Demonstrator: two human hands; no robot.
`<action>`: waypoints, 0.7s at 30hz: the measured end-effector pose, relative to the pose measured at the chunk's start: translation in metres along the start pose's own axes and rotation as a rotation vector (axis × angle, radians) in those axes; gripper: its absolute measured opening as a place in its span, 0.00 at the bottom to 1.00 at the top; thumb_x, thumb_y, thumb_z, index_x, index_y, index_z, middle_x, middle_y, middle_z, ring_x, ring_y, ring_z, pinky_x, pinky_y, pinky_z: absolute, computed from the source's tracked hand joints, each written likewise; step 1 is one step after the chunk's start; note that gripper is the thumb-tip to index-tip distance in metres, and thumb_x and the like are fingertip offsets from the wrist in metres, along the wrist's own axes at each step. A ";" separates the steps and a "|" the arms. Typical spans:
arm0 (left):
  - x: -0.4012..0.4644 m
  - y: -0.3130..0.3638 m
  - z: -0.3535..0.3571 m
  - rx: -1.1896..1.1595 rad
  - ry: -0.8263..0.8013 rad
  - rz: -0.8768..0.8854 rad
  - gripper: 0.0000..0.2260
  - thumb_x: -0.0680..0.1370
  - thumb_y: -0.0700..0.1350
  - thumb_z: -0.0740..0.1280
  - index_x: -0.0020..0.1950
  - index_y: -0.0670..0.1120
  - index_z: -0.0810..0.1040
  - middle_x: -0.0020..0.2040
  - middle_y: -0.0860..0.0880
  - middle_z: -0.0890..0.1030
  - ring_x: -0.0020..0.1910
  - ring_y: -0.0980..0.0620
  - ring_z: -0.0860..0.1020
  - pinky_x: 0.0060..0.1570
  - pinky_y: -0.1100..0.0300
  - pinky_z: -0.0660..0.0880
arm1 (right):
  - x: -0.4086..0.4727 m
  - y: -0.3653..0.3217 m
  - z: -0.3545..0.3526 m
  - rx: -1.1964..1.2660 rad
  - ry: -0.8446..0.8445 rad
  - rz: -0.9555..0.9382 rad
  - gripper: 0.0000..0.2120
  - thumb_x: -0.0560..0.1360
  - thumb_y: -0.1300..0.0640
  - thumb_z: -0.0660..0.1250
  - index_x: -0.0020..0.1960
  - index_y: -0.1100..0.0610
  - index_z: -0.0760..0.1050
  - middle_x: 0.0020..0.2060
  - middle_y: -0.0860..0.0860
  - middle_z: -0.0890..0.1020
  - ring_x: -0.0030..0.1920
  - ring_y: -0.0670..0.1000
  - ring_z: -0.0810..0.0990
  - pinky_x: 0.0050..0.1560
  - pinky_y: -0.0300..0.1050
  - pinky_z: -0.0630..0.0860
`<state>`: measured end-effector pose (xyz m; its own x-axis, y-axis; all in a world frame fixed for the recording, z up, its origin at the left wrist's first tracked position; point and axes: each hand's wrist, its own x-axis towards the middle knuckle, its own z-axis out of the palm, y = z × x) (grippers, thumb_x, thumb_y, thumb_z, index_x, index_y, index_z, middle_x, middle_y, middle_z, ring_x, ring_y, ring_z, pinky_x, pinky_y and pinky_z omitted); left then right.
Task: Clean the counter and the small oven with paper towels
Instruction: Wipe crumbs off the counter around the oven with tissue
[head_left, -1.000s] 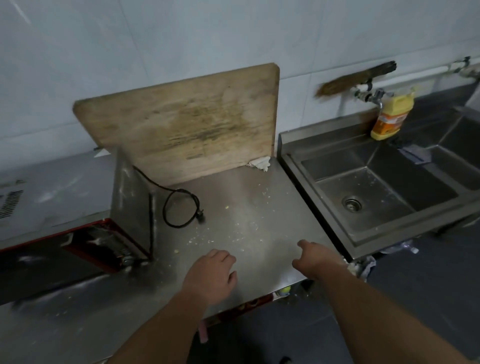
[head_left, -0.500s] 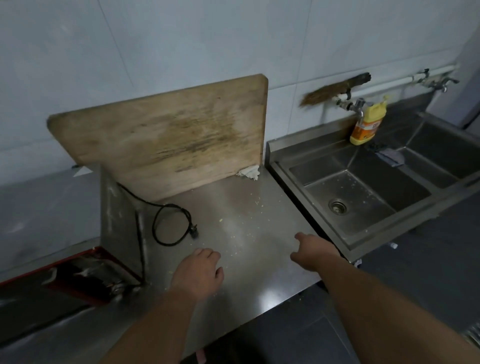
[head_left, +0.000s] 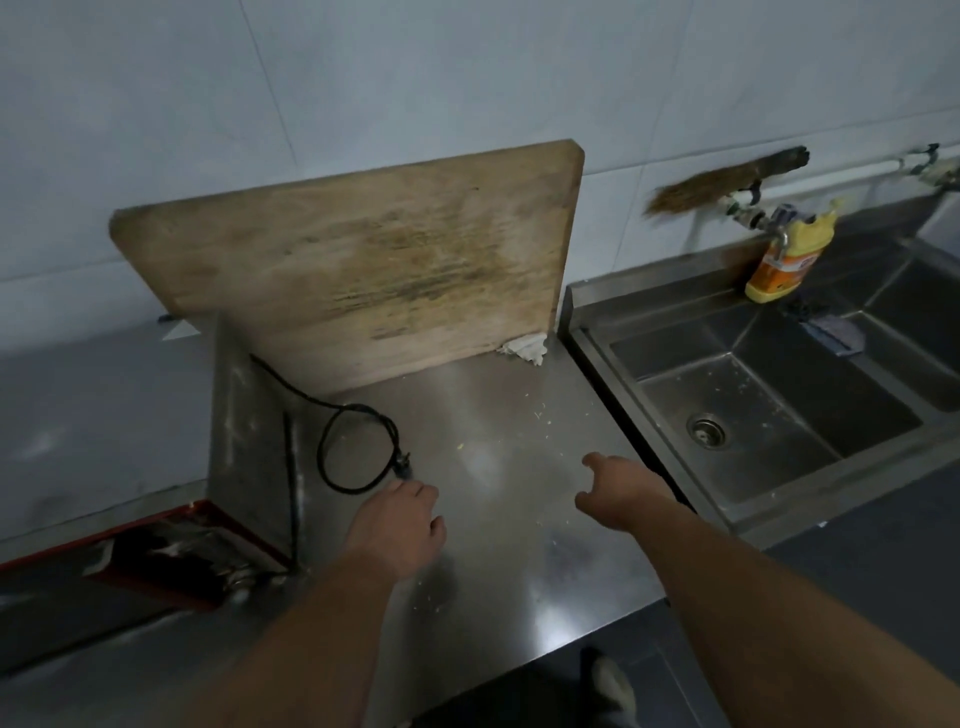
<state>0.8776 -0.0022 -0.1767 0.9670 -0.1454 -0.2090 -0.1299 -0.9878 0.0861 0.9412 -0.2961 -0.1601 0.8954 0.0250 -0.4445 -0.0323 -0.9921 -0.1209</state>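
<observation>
Both hands out over the steel bench (head_left: 519, 441), palms down, holding nothing: left hand (head_left: 397, 530) loosely curled by the plug of the black cord (head_left: 358, 452), right hand (head_left: 621, 488) relaxed near the right edge. Crumpled paper towel (head_left: 524, 348) at the back right corner, against the leaning wooden board (head_left: 363, 270). Small oven (head_left: 171, 551) at the left side. Sink (head_left: 753, 415) just past the right edge.

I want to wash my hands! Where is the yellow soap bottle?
In the head view, the yellow bottle stands far right on the sink ledge by the wall, under the tap, below the brush.
</observation>
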 end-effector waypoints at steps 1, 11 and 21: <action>0.005 0.005 0.000 -0.004 0.010 -0.014 0.25 0.77 0.57 0.52 0.69 0.48 0.75 0.64 0.47 0.78 0.65 0.46 0.73 0.61 0.54 0.73 | 0.007 0.007 -0.003 0.001 -0.005 -0.002 0.32 0.75 0.43 0.64 0.76 0.49 0.61 0.65 0.54 0.75 0.61 0.56 0.77 0.54 0.47 0.75; 0.071 0.097 0.017 -0.057 -0.094 -0.193 0.23 0.81 0.55 0.56 0.74 0.49 0.69 0.71 0.48 0.72 0.70 0.46 0.68 0.68 0.51 0.68 | 0.106 0.092 -0.048 -0.020 -0.088 -0.129 0.33 0.74 0.42 0.63 0.76 0.50 0.62 0.67 0.53 0.74 0.64 0.57 0.75 0.61 0.50 0.74; 0.095 0.149 0.015 -0.043 -0.089 -0.255 0.23 0.81 0.56 0.56 0.75 0.49 0.69 0.73 0.49 0.71 0.71 0.48 0.67 0.68 0.52 0.68 | 0.164 0.097 -0.044 -0.076 -0.149 -0.295 0.31 0.76 0.43 0.62 0.75 0.52 0.62 0.67 0.55 0.73 0.65 0.58 0.74 0.62 0.52 0.73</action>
<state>0.9471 -0.1644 -0.1981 0.9442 0.1011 -0.3135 0.1262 -0.9901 0.0608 1.1045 -0.3938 -0.2059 0.7864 0.3244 -0.5257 0.2568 -0.9457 -0.1995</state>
